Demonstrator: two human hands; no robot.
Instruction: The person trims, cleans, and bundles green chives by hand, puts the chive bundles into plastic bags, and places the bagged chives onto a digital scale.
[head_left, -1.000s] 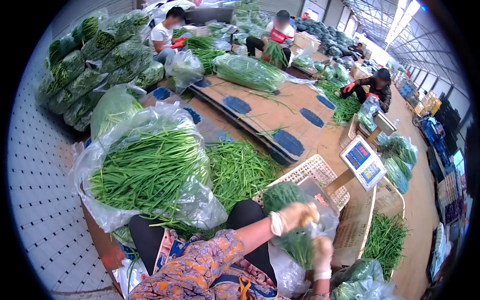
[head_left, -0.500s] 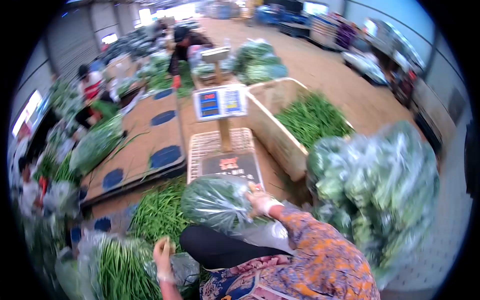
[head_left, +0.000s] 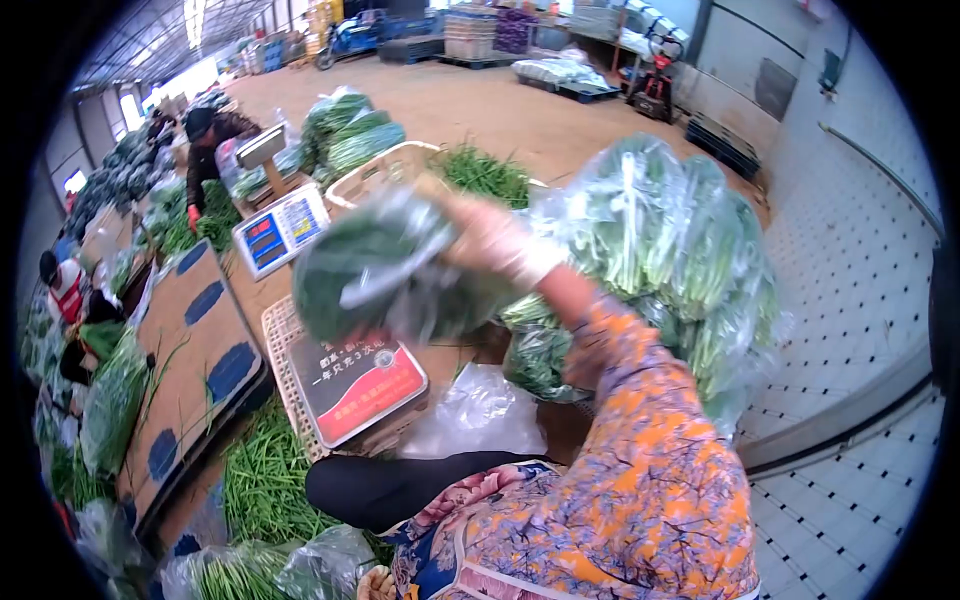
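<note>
A brown flat platform with blue round patches [head_left: 232, 372] lies at left, then loose long green stems [head_left: 265, 470]. A white scale display with blue panels [head_left: 280, 232] shows red digits too small to read. Below it, a black-and-red rectangular scale plate [head_left: 375, 392] reads "一年只充3次"; its lower lettering is illegible. The left hand [head_left: 377, 583] sits at the bottom edge, its grip impossible to tell. Well apart, the gloved right hand [head_left: 492, 238] clutches a rounded clear plastic bag of dark green vegetables [head_left: 385, 275], blurred, above the plate. Rightmost, bagged pale-stemmed greens [head_left: 650, 240] are heaped.
</note>
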